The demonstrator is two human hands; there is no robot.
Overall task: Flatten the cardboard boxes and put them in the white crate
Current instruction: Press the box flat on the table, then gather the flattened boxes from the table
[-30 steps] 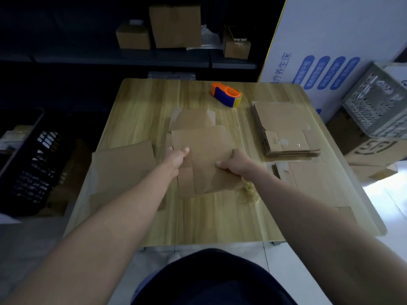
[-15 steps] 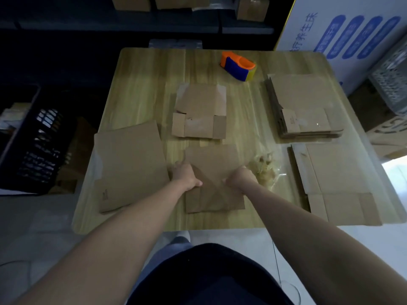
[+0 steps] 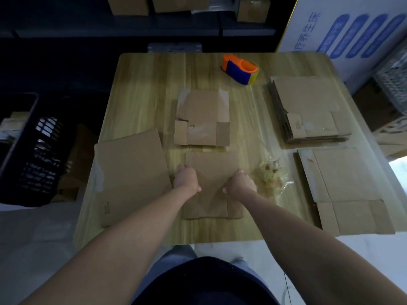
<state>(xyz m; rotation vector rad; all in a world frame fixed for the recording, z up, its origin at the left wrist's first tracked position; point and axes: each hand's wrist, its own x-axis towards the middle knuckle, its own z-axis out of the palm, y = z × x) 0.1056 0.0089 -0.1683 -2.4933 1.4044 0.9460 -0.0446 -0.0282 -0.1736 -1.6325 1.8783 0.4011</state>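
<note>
**Head view (only view).**

- Pale wooden table [image 3: 143, 84], seen from above.
- Left hand [image 3: 186, 180] and right hand [image 3: 241, 183] are both on the small flattened brown cardboard box [image 3: 211, 168], front-centre of the table.
- Each hand has its fingers curled round a side edge of that box, with the thumb on the top face. This is a grip, not a flat press.
- The box lies flat or very nearly so. Cannot tell whether it is lifted clear of the wood.

**Other cardboard on the table, all flat:**

- Second small flattened box with open flaps [image 3: 202, 119], just beyond the held one.
- Large flat brown cardboard sheet [image 3: 132, 179] to the left, overhanging the table edge.
- Stack of flattened brown boxes [image 3: 308, 106] at far right.
- Single flattened brown box [image 3: 345, 190] at near right.

**Also present:**

- Wad of crumpled clear tape [image 3: 269, 175], just beside the right hand.
- Orange-and-blue tape dispenser [image 3: 240, 71] at the far side of the table.
- Black perforated crate [image 3: 37, 155] off the table to the left.
- Closed brown cartons on the dark shelf [image 3: 130, 5] behind the table.

**Progress (judgement):**

- Flattening looks finished for everything on the table.
- The white perforated crate [image 3: 394, 84] shows only at the right frame edge, off the table and well apart from the hands. Its inside is not visible, so its contents are unknown.
- All the flat pieces listed are still on the table, so most of the transfer to the crate is left.
- Cannot tell whether the shelf cartons belong to the job.
</note>
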